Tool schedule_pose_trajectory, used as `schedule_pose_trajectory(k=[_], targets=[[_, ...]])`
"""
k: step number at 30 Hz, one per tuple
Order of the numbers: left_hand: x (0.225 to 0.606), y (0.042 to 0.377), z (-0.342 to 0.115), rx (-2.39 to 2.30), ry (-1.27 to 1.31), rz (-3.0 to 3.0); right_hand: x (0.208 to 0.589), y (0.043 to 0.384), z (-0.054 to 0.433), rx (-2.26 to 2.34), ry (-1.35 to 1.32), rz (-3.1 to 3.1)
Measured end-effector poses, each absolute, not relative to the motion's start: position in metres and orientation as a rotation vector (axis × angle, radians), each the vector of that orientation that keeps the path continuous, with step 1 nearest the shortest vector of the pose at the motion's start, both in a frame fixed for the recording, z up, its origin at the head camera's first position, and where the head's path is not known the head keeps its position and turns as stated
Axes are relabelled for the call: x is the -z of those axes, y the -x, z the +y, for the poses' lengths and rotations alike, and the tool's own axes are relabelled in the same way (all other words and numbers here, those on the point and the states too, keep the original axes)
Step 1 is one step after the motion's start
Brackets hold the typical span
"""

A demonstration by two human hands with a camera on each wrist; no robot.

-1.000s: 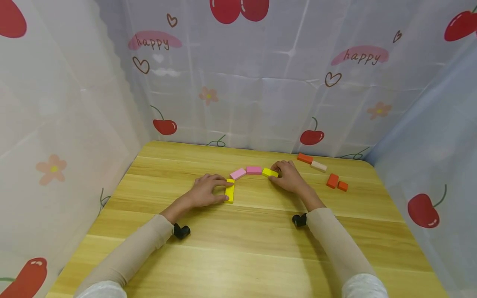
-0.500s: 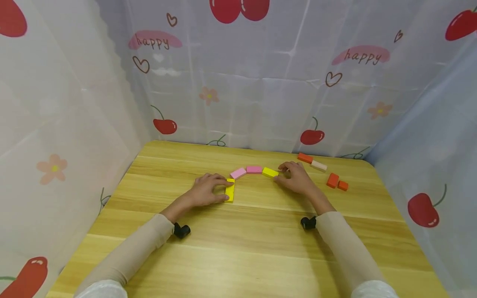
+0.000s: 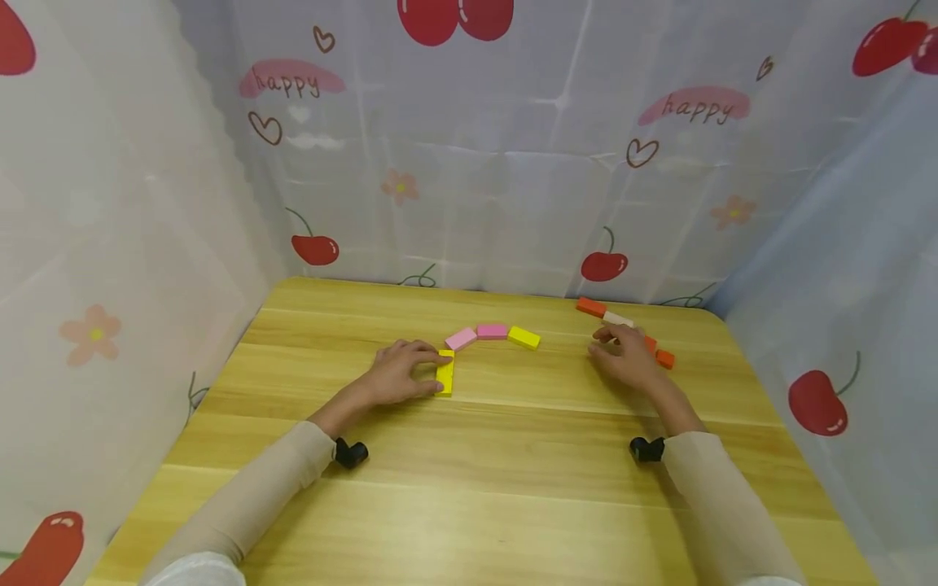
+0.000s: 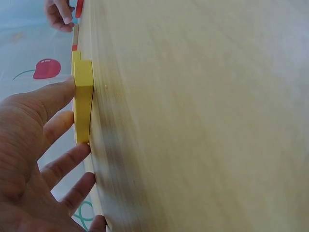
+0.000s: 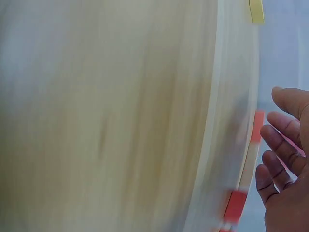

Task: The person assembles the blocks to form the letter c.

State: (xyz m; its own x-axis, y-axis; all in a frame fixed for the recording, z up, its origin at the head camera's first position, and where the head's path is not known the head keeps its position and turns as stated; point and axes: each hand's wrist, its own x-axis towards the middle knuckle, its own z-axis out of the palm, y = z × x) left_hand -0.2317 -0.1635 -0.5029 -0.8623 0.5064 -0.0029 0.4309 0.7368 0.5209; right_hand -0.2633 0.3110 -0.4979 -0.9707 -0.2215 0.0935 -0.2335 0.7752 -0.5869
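Note:
My left hand (image 3: 399, 373) holds a yellow wooden block (image 3: 445, 374) near its two ends, between thumb and index finger. In the left wrist view the same yellow block (image 4: 83, 106) lies against those fingertips. Curving right from it are a light pink block (image 3: 461, 339), a pink block (image 3: 492, 332) and a second yellow block (image 3: 523, 338). My right hand (image 3: 628, 358) is above the table at the right, fingers loosely bent and nothing between them. It partly hides a cream block (image 3: 618, 319) and an orange-red block (image 3: 650, 345).
Behind the right hand lies another orange-red block (image 3: 590, 307), touching the cream one. A smaller orange block (image 3: 665, 359) sits to the right. Printed curtains (image 3: 469, 212) surround the back and sides of the wooden table (image 3: 469, 505).
My right hand has let go of the second yellow block and moved right to the loose blocks. The left hand stays at its yellow block. The head view has shifted slightly.

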Motion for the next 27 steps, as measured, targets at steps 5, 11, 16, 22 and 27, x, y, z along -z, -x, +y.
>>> schedule_pose_trajectory(k=[5, 11, 16, 22, 27], targets=[[0.505, 0.232, -0.166, -0.799, -0.750, 2.787, 0.497, 0.262, 0.333, -0.944, -0.251, -2.908], [0.506, 0.232, -0.166, -0.778, -0.748, 2.788, 0.499, 0.268, 0.350, -0.924, -0.105, -2.832], [0.508, 0.232, -0.166, -0.772, -0.759, 2.795, 0.504, 0.279, 0.352, -0.930, -0.007, -2.799], [0.508, 0.231, -0.165, -0.783, -0.764, 2.777, 0.502, 0.291, 0.348, -0.911, 0.117, -2.857], [0.506, 0.229, -0.165, -0.782, -0.755, 2.788, 0.500, 0.299, 0.339, -0.852, 0.153, -2.905]])
